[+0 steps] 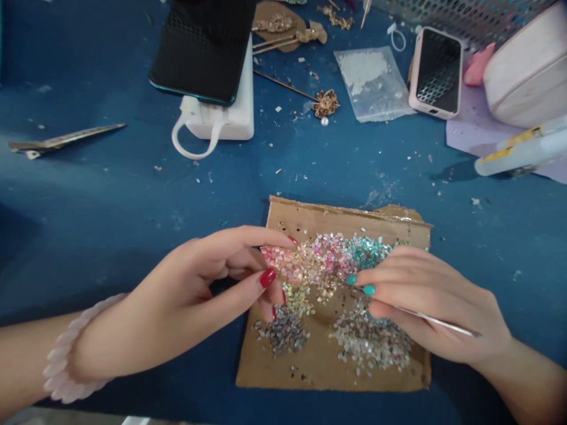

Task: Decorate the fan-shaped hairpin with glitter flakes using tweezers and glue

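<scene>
A brown cardboard sheet (316, 369) bears several loose piles of small shiny chips. My left hand (212, 283) hovers by the pink chips (283, 264) at the sheet's left side, thumb and index finger apart, with nothing seen between them. In my right hand (438, 301) is a slim metal tool (443, 323); its working tip is mostly hidden by the fingers, near the middle piles. Teal chips (367, 251) lie beyond those fingers. Closer to me are silvery chips (372, 339) on the right, dark grey chips (286, 332) on the left and yellowish chips (297, 298).
On the blue table (110, 195), a black phone (204, 53) rests on a white power bank (241, 121). A metal clip (66, 140) lies left. Farther back are a gold flower hairpin (326, 104), a plastic bag (372, 82), a pink-cased phone (438, 71) and a glue-gun-like object (522, 147).
</scene>
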`<state>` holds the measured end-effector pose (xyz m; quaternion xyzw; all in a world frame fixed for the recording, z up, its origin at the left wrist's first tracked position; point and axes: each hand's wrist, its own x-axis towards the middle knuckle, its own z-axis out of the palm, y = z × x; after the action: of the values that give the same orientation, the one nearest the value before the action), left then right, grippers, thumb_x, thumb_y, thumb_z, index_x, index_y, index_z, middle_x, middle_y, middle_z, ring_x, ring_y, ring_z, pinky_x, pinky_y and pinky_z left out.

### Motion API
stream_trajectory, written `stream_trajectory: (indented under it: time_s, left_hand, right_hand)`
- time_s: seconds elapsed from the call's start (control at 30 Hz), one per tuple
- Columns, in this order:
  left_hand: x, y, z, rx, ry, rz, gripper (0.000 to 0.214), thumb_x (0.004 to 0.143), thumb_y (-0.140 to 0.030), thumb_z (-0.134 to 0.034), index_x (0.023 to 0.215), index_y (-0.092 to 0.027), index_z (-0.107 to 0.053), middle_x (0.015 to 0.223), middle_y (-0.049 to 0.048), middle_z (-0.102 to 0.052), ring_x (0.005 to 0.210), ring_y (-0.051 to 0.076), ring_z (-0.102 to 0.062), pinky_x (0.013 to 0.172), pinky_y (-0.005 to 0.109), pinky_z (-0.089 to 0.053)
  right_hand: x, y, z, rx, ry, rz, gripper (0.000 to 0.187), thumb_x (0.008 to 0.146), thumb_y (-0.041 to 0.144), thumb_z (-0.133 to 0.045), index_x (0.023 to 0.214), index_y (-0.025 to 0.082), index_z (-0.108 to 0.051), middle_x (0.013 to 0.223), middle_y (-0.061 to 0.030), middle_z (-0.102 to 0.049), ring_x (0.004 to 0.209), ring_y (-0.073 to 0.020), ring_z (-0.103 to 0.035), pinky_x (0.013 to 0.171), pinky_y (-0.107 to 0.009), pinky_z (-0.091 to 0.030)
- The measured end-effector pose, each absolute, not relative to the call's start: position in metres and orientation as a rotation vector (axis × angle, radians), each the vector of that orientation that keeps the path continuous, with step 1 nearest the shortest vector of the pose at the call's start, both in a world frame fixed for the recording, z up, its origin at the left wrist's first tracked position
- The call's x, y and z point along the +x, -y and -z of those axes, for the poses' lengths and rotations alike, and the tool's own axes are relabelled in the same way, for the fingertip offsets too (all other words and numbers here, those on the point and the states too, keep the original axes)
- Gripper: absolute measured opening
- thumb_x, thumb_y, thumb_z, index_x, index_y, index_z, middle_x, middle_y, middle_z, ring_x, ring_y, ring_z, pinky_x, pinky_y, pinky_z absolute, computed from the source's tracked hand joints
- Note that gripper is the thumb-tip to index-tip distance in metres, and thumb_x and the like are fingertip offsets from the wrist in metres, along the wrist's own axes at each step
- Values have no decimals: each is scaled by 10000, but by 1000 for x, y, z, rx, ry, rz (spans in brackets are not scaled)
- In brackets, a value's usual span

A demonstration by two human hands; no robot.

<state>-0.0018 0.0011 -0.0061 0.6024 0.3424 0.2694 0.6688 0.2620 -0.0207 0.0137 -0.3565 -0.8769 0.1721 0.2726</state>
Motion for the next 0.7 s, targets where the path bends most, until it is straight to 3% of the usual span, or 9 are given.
stream_trajectory:
  time_s: [0.13, 0.57, 0.7]
  left_hand:
    - [-2, -2, 5, 1360, -804, -589, 394, 834, -117, -474, 1136, -366, -526, 732, -54, -671, 581, 145, -673, 548, 230, -577]
    - [-3, -1, 6, 1362, -761, -616, 438, 796, -98, -504, 1160, -342, -521, 739, -54, -678, 585, 143, -675, 559, 217, -579]
    - [-3, -1, 5, 1351, -802, -580, 374, 856, -95, -464, 1158, -312, -506, 745, -42, -678, 608, 129, -677, 587, 216, -584]
  right_hand:
    - [261, 21, -13, -943, 2349, -461, 28, 825, 159, -594, 797, 161, -590, 752, -44, -714, 656, -114, -657, 699, -281, -537]
    - [262, 22, -12, -956, 2331, -481, 24, 827, 144, -590, 805, 153, -593, 757, -55, -715, 673, -117, -658, 699, -290, -527]
    - [261, 21, -12, -940, 2322, -514, 22, 824, 136, -592, 804, 144, -598, 761, -68, -716, 676, -123, -661, 694, -295, -527]
